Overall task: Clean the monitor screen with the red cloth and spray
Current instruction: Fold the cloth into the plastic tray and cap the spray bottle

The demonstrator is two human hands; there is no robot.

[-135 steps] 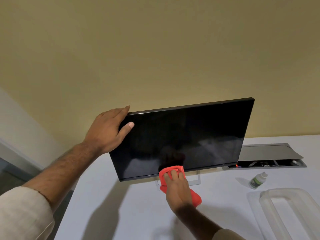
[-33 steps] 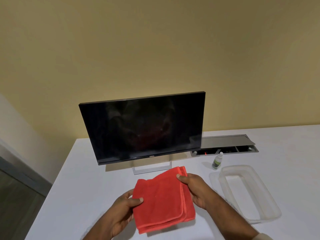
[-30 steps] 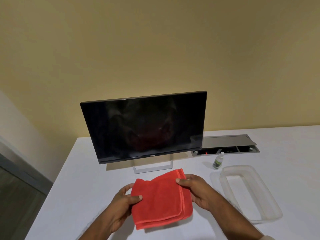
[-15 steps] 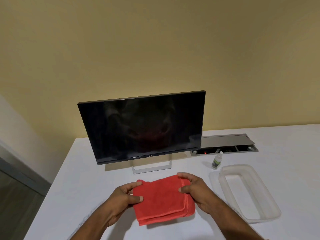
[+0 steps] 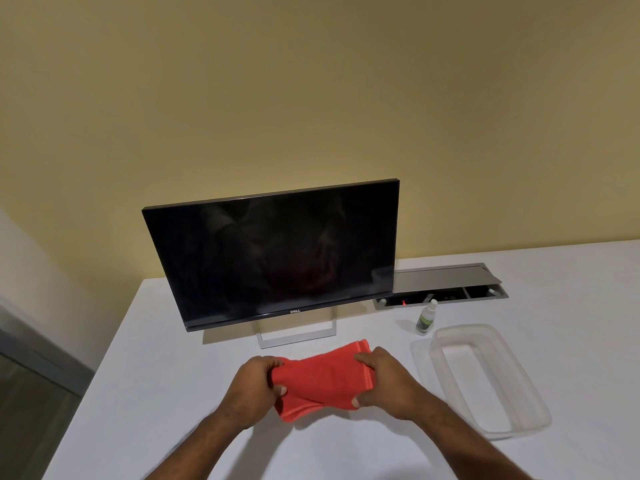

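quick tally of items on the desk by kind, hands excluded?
monitor: 1
red cloth: 1
spray bottle: 1
clear plastic tray: 1
open cable box in the desk: 1
Total: 5

Red cloth (image 5: 320, 379), wiping the monitor (image 5: 277, 252) earlier, now folded between both hands.

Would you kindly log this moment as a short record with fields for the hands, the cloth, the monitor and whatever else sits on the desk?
left hand: grips the left end of the red cloth
right hand: grips its right end
red cloth: folded, held low over the white desk
monitor: upright on its stand, screen dark, untouched
spray bottle: upright, right of the stand, apart from both hands
clear tray: right of the cloth
cable box: lid open, behind the bottle
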